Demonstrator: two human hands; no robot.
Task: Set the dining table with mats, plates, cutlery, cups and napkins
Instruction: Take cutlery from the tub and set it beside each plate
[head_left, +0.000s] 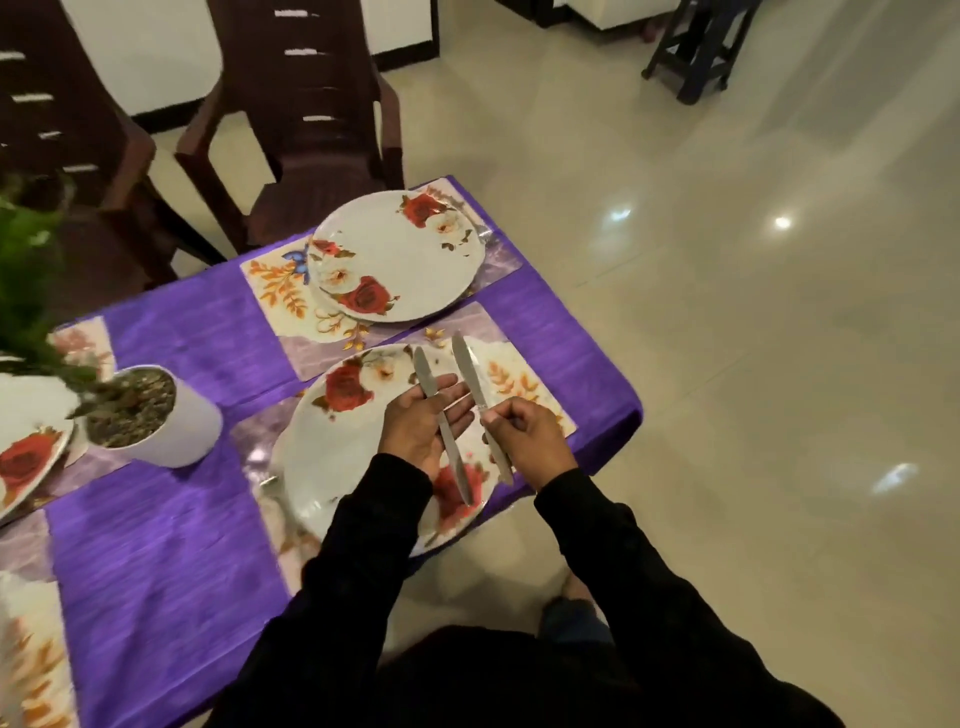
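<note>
Potted plant (150, 415) beside near plate (322, 457).

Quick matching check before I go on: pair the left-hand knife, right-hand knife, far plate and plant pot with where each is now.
1 left-hand knife
2 right-hand knife
3 far plate
4 plant pot

A on the mat by the chair
B pinched over the near plate's right edge
C on the purple cloth, left of the near plate
D lying across an open palm

1-D, 2-B, 3-A, 4-C
</note>
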